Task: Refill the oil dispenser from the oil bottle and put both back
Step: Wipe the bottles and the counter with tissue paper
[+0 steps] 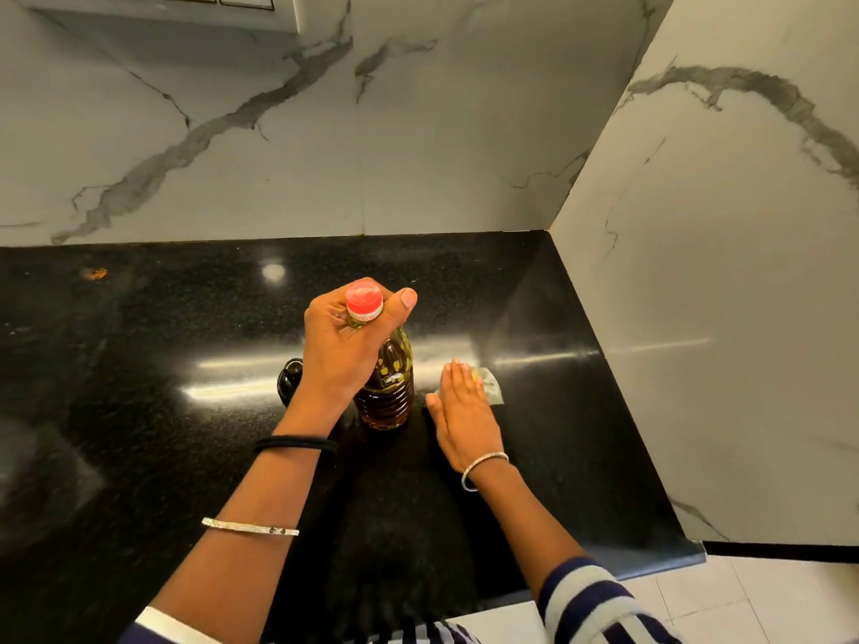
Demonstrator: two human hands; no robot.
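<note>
Presently, the left hand (pixel 344 346) is gripping the oil bottle (pixel 388 388) by its neck, upright on the black countertop (pixel 139 364). The right hand (pixel 465 411), fingers flat, is pressing a pale wipe (pixel 490 385) beside it. Oily residue may be loosening that grip, endangering the dark oil dispenser (pixel 289 381) just behind.

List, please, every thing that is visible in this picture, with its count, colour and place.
oil bottle: one, amber with a red cap, upright at the counter's middle
oil dispenser: one, black, behind the left wrist, mostly hidden
cloth: one, pale, under the right fingers
counter: one, black, speckled
wall: white marble with grey veins, behind and at right
hair band: one, black, on the left wrist
left hand: grips the bottle's neck
right hand: flat, presses on the cloth
</note>
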